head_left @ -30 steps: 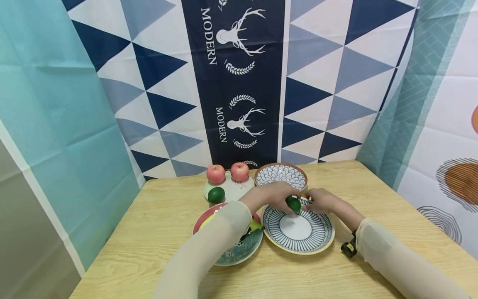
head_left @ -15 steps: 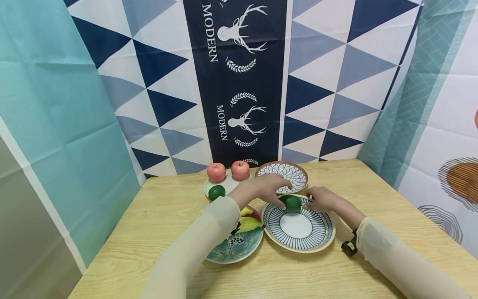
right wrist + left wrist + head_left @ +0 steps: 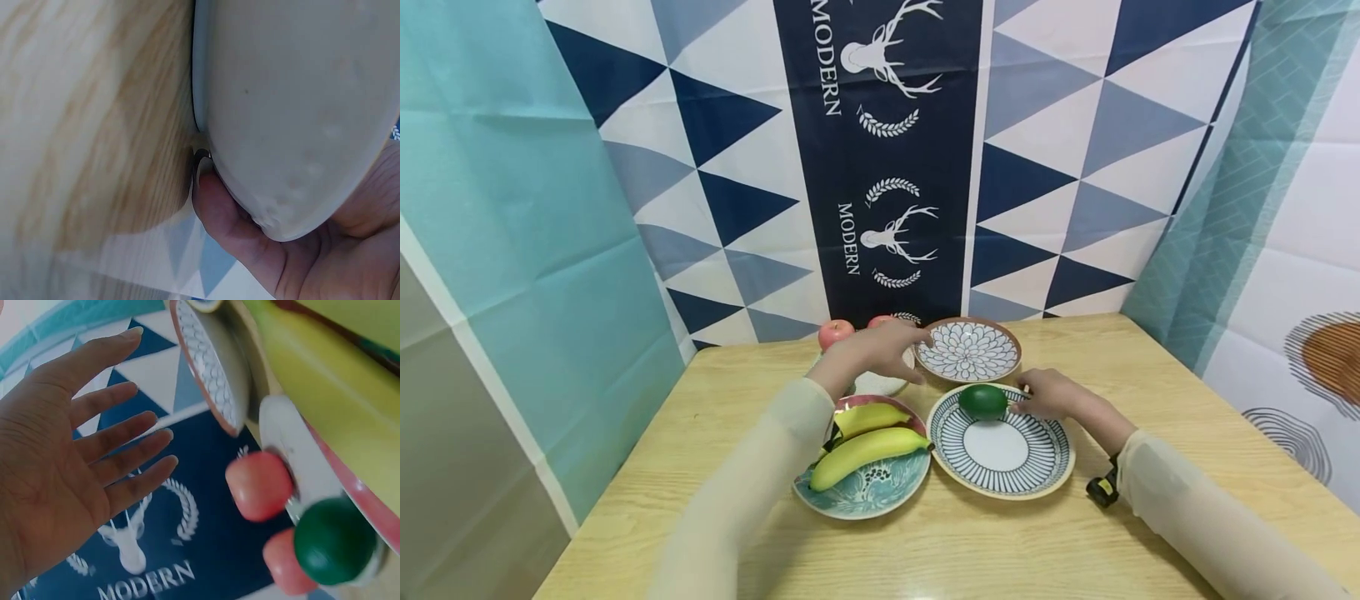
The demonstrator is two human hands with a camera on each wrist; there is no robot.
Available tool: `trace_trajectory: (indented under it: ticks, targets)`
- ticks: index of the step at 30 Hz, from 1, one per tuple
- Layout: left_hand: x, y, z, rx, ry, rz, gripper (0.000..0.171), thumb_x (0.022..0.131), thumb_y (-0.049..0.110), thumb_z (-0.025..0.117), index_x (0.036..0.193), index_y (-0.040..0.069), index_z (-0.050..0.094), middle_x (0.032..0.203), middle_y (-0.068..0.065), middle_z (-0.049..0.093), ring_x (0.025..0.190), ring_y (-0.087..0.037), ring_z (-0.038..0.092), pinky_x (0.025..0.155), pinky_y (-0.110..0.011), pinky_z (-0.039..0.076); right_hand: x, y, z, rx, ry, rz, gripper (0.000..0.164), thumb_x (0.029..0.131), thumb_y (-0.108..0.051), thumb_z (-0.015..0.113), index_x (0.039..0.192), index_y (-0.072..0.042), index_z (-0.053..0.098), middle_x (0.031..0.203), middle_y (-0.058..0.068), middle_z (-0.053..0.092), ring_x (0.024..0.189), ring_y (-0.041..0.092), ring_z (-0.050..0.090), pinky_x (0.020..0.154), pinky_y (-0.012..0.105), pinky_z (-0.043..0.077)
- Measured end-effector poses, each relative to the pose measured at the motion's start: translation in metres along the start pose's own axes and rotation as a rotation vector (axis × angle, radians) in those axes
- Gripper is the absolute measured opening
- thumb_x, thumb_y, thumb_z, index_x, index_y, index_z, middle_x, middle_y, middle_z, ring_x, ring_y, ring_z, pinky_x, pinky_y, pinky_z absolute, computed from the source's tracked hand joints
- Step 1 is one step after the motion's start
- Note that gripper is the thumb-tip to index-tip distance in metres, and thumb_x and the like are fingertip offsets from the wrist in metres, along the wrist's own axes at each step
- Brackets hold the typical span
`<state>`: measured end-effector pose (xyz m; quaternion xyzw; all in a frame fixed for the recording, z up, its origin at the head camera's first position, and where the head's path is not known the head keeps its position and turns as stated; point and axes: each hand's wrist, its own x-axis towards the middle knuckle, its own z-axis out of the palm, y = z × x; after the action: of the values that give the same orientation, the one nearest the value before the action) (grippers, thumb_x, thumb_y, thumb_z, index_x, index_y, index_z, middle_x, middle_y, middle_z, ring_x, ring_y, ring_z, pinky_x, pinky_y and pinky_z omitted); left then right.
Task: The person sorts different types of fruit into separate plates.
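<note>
A dark green oval fruit [image 3: 983, 402] lies on the far side of a plate with radiating blue stripes [image 3: 1045, 471]. My right hand [image 3: 1048, 394] grips this plate's far right rim; in the right wrist view its fingers [image 3: 225, 215] curl beneath the pale underside [image 3: 281, 112]. My left hand [image 3: 883, 348] hangs over the pale back plate [image 3: 880, 383], holding nothing. The left wrist view has this hand [image 3: 69, 444] with fingers spread, apart from the apples [image 3: 259, 485] and a second green fruit [image 3: 334, 540].
Bananas [image 3: 868, 457] lie on a teal and red plate [image 3: 880, 500] left of the striped one. Behind stands a brown-rimmed bowl with a petal pattern [image 3: 967, 350]. The wooden table [image 3: 970, 558] ends at a patterned cloth backdrop [image 3: 895, 167].
My left hand has let go of the green fruit, leaving it on the striped plate, and has moved left toward the back plate. My right hand stays at the striped plate's rim.
</note>
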<state>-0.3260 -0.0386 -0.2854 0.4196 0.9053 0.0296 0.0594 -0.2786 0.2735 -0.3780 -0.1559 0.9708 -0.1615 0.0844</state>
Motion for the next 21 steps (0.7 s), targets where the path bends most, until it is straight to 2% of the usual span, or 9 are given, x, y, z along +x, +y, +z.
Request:
trace_trajectory:
  ticks: [8,10,12,14,16,19,21]
  targets:
    - [-0.031,-0.044,0.012,-0.031,0.016,-0.130,0.064,0.093,0.041,0.082,0.147,0.015,0.060,0.146,-0.009,0.061,0.135,-0.026,0.053,0.116,-0.043,0.042,0.001,0.002,0.000,0.010,-0.008,0.009,0.026,0.098,-0.022,0.076,0.107,0.001,0.067,0.095,0.012,0.065,0.087,0.028,0.060,0.074,0.044,0.052]
    - [-0.036,-0.055,0.016,-0.029,0.022,-0.148,0.065,0.093,0.039,0.082,0.148,0.012,0.060,0.140,-0.012,0.064,0.130,-0.027,0.056,0.113,-0.043,0.044,0.001,0.003,0.000,0.007,-0.006,0.007,0.027,0.098,-0.022,0.076,0.107,0.002,0.067,0.095,0.012,0.065,0.087,0.028,0.060,0.075,0.045,0.052]
    - [-0.041,-0.066,0.019,-0.029,0.024,-0.160,0.063,0.094,0.037,0.082,0.147,0.009,0.061,0.126,-0.015,0.067,0.116,-0.027,0.059,0.104,-0.041,0.047,0.002,0.004,0.000,0.003,-0.003,0.003,0.027,0.098,-0.022,0.077,0.107,0.001,0.067,0.094,0.011,0.065,0.087,0.028,0.059,0.076,0.045,0.051]
    - [-0.045,-0.074,0.021,-0.029,0.018,-0.179,0.060,0.094,0.037,0.082,0.144,0.009,0.063,0.114,-0.012,0.066,0.103,-0.024,0.057,0.095,-0.040,0.046,0.002,0.004,0.001,0.000,-0.003,-0.001,0.026,0.097,-0.023,0.077,0.106,0.000,0.067,0.094,0.010,0.065,0.086,0.027,0.059,0.076,0.045,0.051]
    - [-0.048,-0.081,0.024,-0.032,0.007,-0.194,0.059,0.094,0.038,0.082,0.142,0.008,0.065,0.109,-0.010,0.066,0.098,-0.022,0.054,0.093,-0.040,0.046,0.002,0.005,0.001,0.003,-0.003,-0.002,0.025,0.097,-0.023,0.077,0.105,-0.001,0.067,0.093,0.010,0.065,0.086,0.027,0.059,0.076,0.045,0.051]
    - [-0.052,-0.089,0.030,-0.047,0.003,-0.206,0.059,0.093,0.038,0.082,0.139,0.006,0.066,0.118,-0.008,0.069,0.103,-0.021,0.058,0.098,-0.040,0.049,0.001,0.005,0.002,0.009,0.001,0.000,0.027,0.097,-0.023,0.078,0.107,0.000,0.068,0.094,0.010,0.065,0.087,0.027,0.060,0.077,0.046,0.051]
    - [-0.053,-0.093,0.035,-0.072,0.014,-0.195,0.059,0.092,0.036,0.084,0.137,0.004,0.066,0.125,-0.012,0.070,0.108,-0.025,0.061,0.102,-0.043,0.050,0.000,0.005,0.002,0.009,0.004,0.006,0.029,0.097,-0.023,0.078,0.108,0.001,0.068,0.095,0.011,0.066,0.089,0.028,0.061,0.078,0.047,0.052]
